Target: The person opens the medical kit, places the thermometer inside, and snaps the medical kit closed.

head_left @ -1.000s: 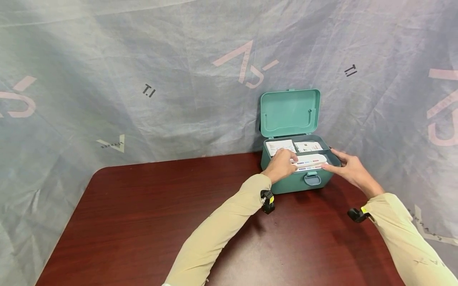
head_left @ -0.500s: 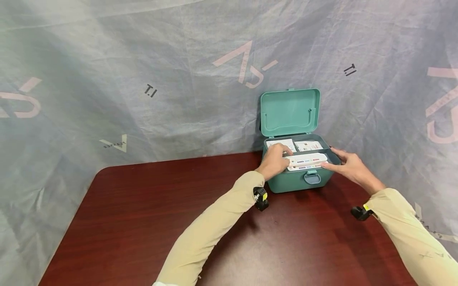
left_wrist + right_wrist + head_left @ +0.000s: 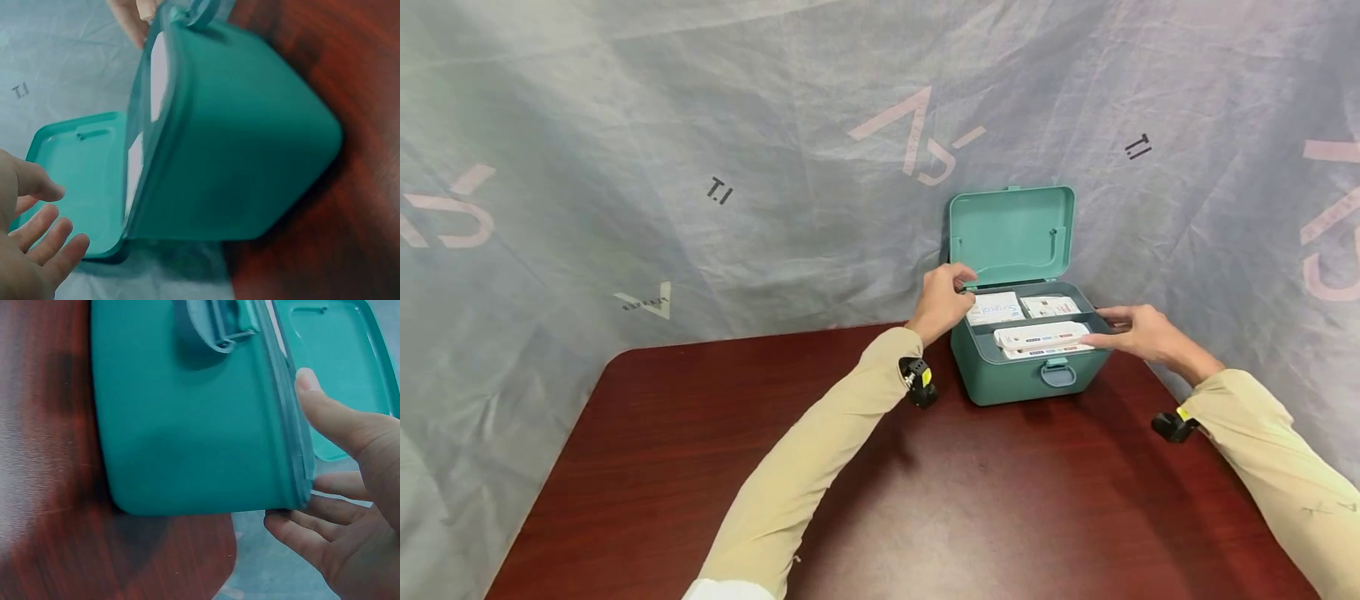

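A green storage box (image 3: 1015, 382) stands on the table with its lid (image 3: 1011, 233) raised. Its back compartments hold a white packet marked "Surgical" (image 3: 995, 308) and another white printed packet (image 3: 1051, 307). Long white packages (image 3: 1041, 336) lie stacked in the front compartment. My left hand (image 3: 942, 302) is at the box's back left corner by the lid; the left wrist view shows its fingers relaxed and holding nothing. At the right rim is my right hand (image 3: 1146, 335), its thumb (image 3: 331, 415) over the rim and its fingers by the outer side, gripping nothing.
A dark red wooden table (image 3: 715, 433) carries the box near its back edge. Grey printed cloth (image 3: 775, 167) hangs close behind the box and along both sides. A grey latch (image 3: 1057, 376) hangs on the box front.
My left hand has come away from the white packages and moved back and left to the corner by the lid. The right hand has shifted slightly up and right, staying by the rim.
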A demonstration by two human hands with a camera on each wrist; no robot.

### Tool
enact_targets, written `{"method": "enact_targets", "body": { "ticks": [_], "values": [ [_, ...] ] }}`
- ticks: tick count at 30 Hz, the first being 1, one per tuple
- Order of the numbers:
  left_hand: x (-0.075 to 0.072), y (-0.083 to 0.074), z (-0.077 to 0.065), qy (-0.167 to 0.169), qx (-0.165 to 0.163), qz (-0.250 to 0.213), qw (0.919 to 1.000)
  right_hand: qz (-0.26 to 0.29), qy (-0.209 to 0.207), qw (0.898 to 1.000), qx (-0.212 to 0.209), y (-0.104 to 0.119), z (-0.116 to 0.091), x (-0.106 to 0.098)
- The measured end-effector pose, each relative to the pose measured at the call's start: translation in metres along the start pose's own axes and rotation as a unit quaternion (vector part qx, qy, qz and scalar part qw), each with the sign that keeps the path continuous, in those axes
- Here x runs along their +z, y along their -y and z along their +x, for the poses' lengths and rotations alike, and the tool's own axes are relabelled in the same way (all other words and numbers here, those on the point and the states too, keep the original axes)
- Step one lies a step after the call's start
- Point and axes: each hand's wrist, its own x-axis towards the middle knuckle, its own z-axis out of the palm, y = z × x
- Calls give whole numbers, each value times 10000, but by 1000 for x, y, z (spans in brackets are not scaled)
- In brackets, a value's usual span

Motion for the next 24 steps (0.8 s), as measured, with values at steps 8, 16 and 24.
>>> {"method": "enact_targets", "body": {
  "ticks": [8, 16, 24],
  "values": [
    [-28, -2, 17, -354, -136, -209, 9991, 319, -490, 9979, 262, 8, 15, -24],
    [-57, 1, 35, -726, -422, -188, 9963, 769, -1147, 9900, 280, 25, 39, -50],
    [-60, -2, 48, -671, -625, -190, 9956, 652, -1537, 9857, 234, 40, 64, -62]
  ]
}}
